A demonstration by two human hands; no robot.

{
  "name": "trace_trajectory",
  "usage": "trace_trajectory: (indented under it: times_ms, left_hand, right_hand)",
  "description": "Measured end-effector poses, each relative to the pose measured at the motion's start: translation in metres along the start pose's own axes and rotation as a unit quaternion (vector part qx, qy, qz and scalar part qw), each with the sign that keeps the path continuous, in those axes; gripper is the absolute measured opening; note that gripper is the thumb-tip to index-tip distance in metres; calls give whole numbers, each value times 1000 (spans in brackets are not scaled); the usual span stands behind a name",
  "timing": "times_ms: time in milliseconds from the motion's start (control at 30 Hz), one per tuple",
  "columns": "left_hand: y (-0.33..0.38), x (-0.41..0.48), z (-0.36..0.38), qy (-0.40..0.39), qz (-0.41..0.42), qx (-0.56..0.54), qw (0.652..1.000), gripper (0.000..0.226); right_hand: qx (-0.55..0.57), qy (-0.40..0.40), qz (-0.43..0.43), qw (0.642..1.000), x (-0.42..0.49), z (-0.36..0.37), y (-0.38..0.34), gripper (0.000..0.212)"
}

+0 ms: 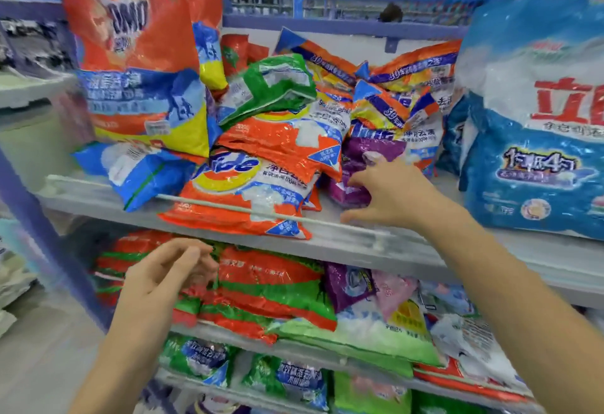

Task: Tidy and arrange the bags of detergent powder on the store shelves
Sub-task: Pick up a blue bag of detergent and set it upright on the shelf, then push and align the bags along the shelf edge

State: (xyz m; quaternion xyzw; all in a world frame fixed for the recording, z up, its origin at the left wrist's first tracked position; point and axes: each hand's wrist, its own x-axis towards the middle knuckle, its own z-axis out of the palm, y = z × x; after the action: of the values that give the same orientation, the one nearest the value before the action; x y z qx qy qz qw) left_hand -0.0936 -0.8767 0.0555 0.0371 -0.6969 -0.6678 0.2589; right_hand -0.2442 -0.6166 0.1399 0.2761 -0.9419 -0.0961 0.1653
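Bags of detergent powder (261, 125) are piled untidily on the upper shelf (353, 237), with an orange Tide bag (242, 191) jutting over its front rail. A small purple bag (372, 153), lying just right of the Tide bag, is held by the right grip (392, 191), whose fingers are curled over its top with the thumb set below. The left grip (163, 273) is seen loosely curled and empty, in front of the red and green bags (271, 286) on the lower shelf (304, 350).

orange Tide bag (248, 191), purple bag (356, 178), green bag (271, 86)
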Motion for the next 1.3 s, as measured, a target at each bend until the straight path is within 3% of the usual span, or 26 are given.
trace_trajectory:
  times_ms: [67,133,233,300,400,500,600,733,900,1000,1067,1100,1167,1300]
  left_hand:
    - [0,12,-4,-25,-2,-29,999,18]
    - [-1,23,-7,-66,7,-33,997,37]
    - [1,34,-6,-104,15,-36,994,11]
    - [4,38,-2,-130,24,-34,991,8]
    - [17,43,9,-174,35,-52,983,16]
    - [31,49,31,-215,57,-64,973,32]
    - [44,47,62,-252,49,-101,961,8]
    - [57,34,113,-352,-48,-157,921,20]
    - [69,47,181,-304,-239,-293,875,49]
    - [79,59,204,-319,-215,-354,853,60]
    - [82,65,216,-296,-160,-394,855,50]
    - [83,69,220,-267,-142,-408,861,40]
    - [82,81,228,-184,-120,-395,892,26]
    - [81,107,237,-73,-36,-311,947,19]
  right_hand:
    - [-18,-17,25,999,8,3,-12,50]
    - [-26,-10,41,999,10,3,-16,40]
    - [-11,-20,84,996,5,-2,-6,41]
    - [90,-12,131,987,-5,-8,10,40]
    - [242,119,212,939,-21,-23,37,40]
    - [300,259,287,872,-29,-45,55,41]
    - [363,336,339,800,-42,-67,64,46]
    - [511,437,380,635,-61,-85,65,28]
    - [669,487,332,453,-66,-96,64,22]
    - [733,454,337,377,-67,-79,64,30]
    - [764,420,354,338,-68,-64,65,42]
    - [768,409,362,334,-70,-59,67,41]
    - [751,403,371,369,-77,-50,72,29]
    - [656,357,410,523,-92,-30,75,25]
